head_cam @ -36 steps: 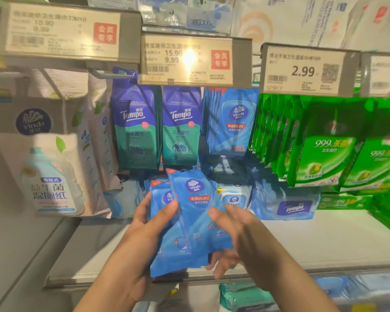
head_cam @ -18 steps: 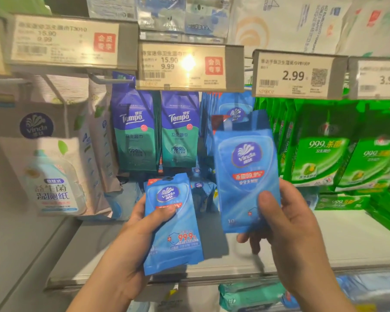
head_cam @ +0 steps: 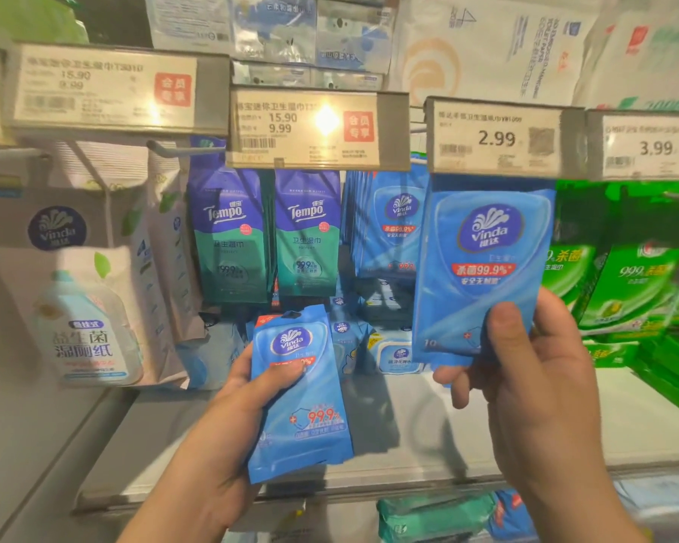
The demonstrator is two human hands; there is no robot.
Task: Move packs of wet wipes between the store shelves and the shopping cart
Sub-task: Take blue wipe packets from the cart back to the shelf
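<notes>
Raised since a half-second ago, the right pack (head_cam: 483, 268) now stands higher, at two o'clock, its top just under the 2.99 tag (head_cam: 494, 141). At seven o'clock the left hand (head_cam: 228, 417) grips the left pack (head_cam: 298, 389), long axis upright, top tilted slightly left, logo facing the camera. The right hand (head_cam: 526, 386) pinches the right pack's lower edge; it stands upright, before the hanging blue packs (head_cam: 389, 225), above the shelf (head_cam: 408, 425).

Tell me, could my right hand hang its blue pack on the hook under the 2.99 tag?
Probably yes: the right hand holds the blue Vinda pack raised just below the 2.99 tag, nothing between, though the hook itself is hidden.
</notes>
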